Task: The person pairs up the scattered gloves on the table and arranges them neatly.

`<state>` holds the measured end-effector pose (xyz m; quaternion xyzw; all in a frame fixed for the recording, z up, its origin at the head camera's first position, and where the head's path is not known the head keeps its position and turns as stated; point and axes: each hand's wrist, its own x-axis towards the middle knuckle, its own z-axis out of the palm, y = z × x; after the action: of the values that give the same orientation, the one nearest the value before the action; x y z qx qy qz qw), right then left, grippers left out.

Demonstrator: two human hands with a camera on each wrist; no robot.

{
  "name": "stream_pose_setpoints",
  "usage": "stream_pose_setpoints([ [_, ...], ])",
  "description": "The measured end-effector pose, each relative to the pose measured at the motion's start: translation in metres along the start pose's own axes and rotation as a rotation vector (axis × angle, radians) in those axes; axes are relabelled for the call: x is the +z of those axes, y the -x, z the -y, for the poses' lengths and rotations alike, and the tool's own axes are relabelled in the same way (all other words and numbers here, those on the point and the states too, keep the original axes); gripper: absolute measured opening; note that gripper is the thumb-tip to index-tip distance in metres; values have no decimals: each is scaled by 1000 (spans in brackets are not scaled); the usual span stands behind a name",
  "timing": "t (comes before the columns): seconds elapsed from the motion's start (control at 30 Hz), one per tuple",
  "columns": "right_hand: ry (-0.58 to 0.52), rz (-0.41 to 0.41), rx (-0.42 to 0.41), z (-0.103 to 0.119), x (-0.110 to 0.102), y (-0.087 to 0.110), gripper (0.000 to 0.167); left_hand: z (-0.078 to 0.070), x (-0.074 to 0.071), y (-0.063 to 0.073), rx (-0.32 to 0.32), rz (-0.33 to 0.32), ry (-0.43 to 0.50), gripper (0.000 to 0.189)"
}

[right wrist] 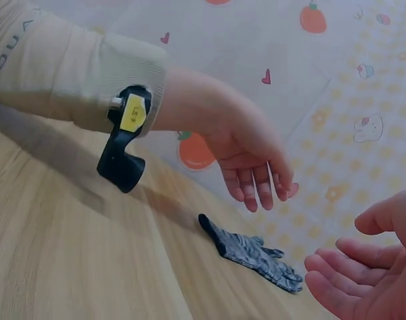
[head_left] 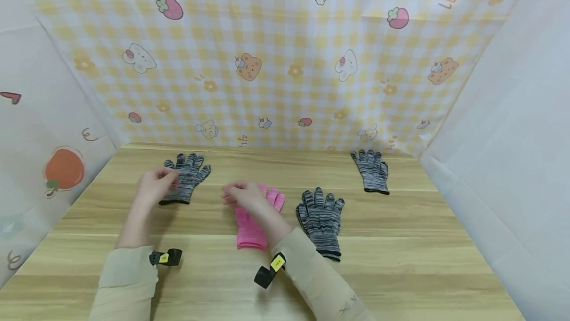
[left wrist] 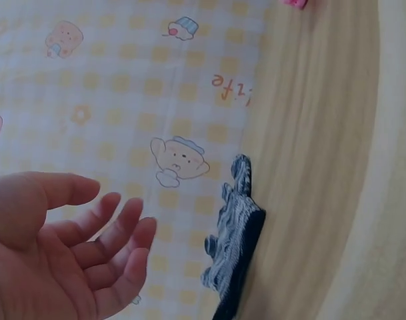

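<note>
Left grip (head_left: 153, 186) hangs above a gray glove (head_left: 186, 185).

A yellow checked cloth (head_left: 289, 29) hangs behind the far edge of the wooden surface (head_left: 423, 242). A white left sheet (head_left: 26, 138), with printed pictures, and a white right sheet (head_left: 503, 113) stand along the side edges.

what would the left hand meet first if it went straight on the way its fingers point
Probably the leftmost grey striped glove: in the right wrist view, the left hand points down towards it, though the gap is hard to judge.
</note>
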<state>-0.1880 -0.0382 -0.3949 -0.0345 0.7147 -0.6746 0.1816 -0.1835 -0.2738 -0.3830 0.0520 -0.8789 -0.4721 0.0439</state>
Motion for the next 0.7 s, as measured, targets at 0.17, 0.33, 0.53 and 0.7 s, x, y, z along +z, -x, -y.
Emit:
stream_pose_setpoints([
  [0.17, -88, 5, 29, -1, 7, -13, 23, 9, -2, -1, -66, -125, 29, 41],
  [0.33, -213, 25, 63, -2, 13, -23, 26, 18, -5, -3, -111, -186, 35, 43],
  [0.53, -408, 107, 118, -6, 20, -34, 34, 26, -11, -4, -160, -112, 48, 52],
  [0.7, -446, 140, 119, -12, 28, -40, 42, 32, -14, -4, -230, -57, 113, 61],
])
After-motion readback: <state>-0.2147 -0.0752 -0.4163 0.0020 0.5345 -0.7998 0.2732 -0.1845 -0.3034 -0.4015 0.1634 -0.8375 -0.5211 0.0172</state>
